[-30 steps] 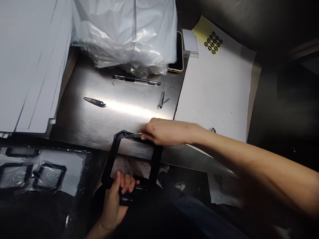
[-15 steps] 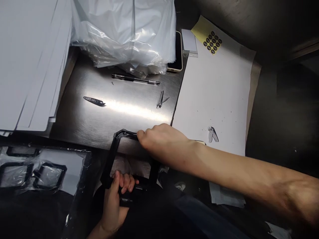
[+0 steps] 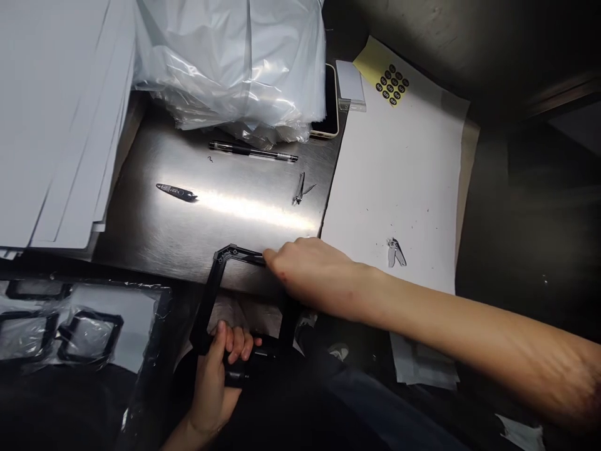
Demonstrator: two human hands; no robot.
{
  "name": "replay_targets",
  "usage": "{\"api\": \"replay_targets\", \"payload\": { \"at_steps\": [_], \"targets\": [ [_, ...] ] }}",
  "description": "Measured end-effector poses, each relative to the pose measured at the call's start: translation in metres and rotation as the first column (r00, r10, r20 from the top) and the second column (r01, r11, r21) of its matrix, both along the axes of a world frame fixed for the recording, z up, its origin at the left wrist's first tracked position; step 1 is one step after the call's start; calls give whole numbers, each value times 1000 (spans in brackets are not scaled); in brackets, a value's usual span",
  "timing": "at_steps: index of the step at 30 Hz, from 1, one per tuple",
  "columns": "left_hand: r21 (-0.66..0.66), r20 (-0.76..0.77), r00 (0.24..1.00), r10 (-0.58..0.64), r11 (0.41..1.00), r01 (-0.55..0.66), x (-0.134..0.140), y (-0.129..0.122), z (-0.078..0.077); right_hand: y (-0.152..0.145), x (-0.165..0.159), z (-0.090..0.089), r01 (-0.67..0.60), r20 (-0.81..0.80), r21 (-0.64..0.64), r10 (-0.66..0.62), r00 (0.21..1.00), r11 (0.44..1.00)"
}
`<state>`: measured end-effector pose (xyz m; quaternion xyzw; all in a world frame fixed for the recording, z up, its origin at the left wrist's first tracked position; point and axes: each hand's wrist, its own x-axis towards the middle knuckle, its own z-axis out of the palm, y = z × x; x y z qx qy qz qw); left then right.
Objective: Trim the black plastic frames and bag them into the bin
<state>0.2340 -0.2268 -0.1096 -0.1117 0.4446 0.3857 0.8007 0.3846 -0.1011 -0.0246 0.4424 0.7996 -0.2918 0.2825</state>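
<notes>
A black plastic frame (image 3: 208, 307) with an open middle and cut corners is held over the table's front edge. My left hand (image 3: 218, 369) is closed round its near side, thumb on top and fingers curled. At the far side of the frame my right hand (image 3: 305, 269) is closed, its fingertips pressed at the edge. Whatever those fingers pinch is hidden behind the hand. Beyond the frame, on the metal table (image 3: 178, 235), lie a small dark pointed tool (image 3: 176, 192), a black pen (image 3: 253, 151) and a nail clipper (image 3: 302, 190).
White sheets (image 3: 51, 125) are stacked at left, beside a pile of plastic bags (image 3: 235, 69). A phone (image 3: 331, 100) lies partly under the bags. White paper (image 3: 399, 169) at right bears a second nail clipper (image 3: 397, 252) and a sticker sheet (image 3: 394, 84). Bagged black frames (image 3: 91, 335) sit lower left.
My right hand has slid slightly to the right along the frame's far side. My left hand keeps its hold. The view has shifted a little.
</notes>
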Motion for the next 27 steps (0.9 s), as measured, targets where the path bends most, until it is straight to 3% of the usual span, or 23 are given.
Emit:
{"api": "replay_targets", "payload": {
  "at_steps": [8,16,21,27],
  "targets": [
    [21,0,1000,-22,1000,22,-1,2,0,6,5,-15,198,-89,-116,-209,974,973],
    [3,-6,1000,-30,1000,30,0,3,4,-1,1,-19,178,-95,12,-176,980,984],
    [4,-3,999,-45,999,45,1,2,4,-1,-3,-28,180,-159,-93,-193,968,979],
    [-5,-4,999,-33,999,33,1,0,2,-12,17,-7,227,-265,-234,-286,921,946]
  ]
}}
